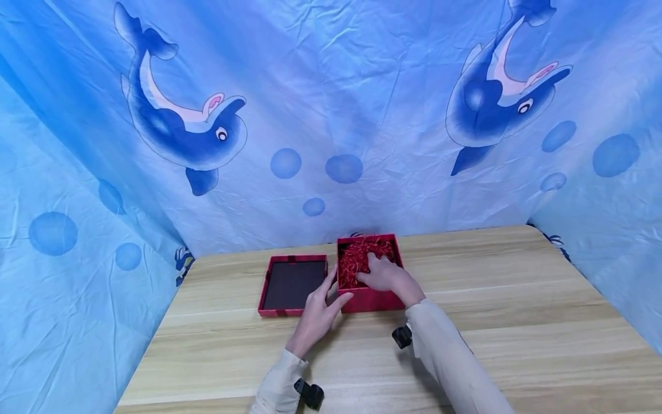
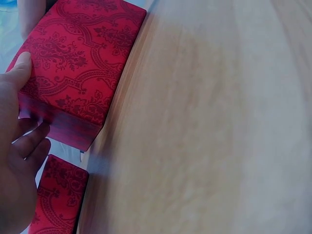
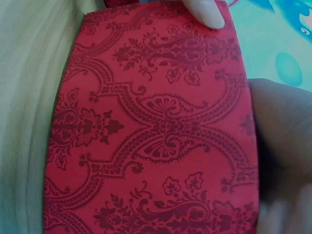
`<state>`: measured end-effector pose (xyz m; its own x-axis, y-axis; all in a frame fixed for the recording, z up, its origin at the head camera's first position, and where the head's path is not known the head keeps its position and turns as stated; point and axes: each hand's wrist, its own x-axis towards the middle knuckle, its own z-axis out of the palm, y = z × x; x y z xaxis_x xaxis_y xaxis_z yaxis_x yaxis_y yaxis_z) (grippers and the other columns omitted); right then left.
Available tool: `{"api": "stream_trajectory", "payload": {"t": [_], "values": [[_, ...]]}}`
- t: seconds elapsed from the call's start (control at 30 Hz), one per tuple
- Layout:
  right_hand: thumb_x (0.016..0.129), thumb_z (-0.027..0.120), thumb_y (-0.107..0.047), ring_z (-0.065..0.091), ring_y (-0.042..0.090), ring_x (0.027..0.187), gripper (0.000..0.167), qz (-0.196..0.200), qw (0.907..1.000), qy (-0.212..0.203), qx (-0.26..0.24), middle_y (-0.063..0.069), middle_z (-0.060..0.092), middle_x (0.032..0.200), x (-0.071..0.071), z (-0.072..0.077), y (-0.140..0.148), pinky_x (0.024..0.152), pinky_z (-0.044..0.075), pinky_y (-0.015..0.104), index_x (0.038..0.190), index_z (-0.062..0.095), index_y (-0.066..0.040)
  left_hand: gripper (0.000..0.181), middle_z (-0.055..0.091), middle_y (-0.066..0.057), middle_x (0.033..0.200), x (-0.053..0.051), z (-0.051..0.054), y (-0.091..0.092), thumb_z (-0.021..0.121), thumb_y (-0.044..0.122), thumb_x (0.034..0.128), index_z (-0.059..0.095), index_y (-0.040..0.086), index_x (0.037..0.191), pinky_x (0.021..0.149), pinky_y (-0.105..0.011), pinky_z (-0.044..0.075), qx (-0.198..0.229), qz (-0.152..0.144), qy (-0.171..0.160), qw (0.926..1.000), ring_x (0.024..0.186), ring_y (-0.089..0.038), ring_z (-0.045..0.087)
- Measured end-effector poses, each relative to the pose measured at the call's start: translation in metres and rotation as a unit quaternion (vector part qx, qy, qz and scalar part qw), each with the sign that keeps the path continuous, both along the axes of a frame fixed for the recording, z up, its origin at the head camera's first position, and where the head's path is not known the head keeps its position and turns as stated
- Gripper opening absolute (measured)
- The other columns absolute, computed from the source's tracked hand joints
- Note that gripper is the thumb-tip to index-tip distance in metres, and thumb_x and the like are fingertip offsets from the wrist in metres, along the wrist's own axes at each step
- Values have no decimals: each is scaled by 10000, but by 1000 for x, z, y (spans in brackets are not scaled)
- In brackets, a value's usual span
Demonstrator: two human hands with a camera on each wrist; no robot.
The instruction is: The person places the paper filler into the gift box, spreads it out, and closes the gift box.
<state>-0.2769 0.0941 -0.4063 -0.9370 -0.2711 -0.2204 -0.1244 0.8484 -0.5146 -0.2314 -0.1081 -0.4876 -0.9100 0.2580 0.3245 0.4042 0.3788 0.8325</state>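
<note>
A red patterned box, without its lid on, stands near the back of the table, filled with red shredded paper. At its front left corner my left hand holds it, the thumb on the front wall and the fingers along the left side; the left wrist view shows the same grip on the box. My right hand reaches over the front rim into the box, its fingers spread on the shredded paper. Its fingertips are partly hidden among the shreds. The box's front wall fills the right wrist view.
Left of the box lies the red lid, inside up, with a dark lining. Both rest on a wood-grain table. Behind the table hangs a blue cloth printed with dolphins. Each sleeve carries a black wrist mount.
</note>
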Motion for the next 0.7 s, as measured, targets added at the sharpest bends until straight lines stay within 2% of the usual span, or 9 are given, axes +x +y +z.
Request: {"api": "stream_trajectory", "payload": {"t": [0.2,0.4,0.57,0.7], "values": [[1064,562,-339,339,485,1454,755,-46,9999,-116,58,339,315,1591,-6,-2,-1,1144,338,598,1589,240,98,777,374,-53,1625,0,0,0,684,398,1007,296,200,1650,1070,-494,452,-42,50,11,10000,1346,-281,530],[1056,580,-360,409,519,1396,735,-203,9988,53,447,372,326,1564,1,4,-6,1091,395,626,1584,299,67,774,379,-71,1619,0,1,1,691,393,1003,306,203,1647,1062,-491,463,-70,109,-5,9999,1350,-294,521],[1037,610,-436,455,512,1364,759,-257,9951,426,856,320,379,1560,11,15,-11,1030,441,656,1595,337,1,769,374,-54,1623,0,0,1,691,390,1002,303,232,1647,1059,-494,468,-53,113,19,9999,1353,-289,518],[1022,626,-466,448,510,1364,744,-273,9888,1022,1057,287,434,1536,17,24,-13,998,468,654,1572,395,-23,768,380,-46,1621,-1,0,1,689,388,1004,298,242,1649,1063,-493,462,-38,68,58,10000,1348,-289,524]]}}
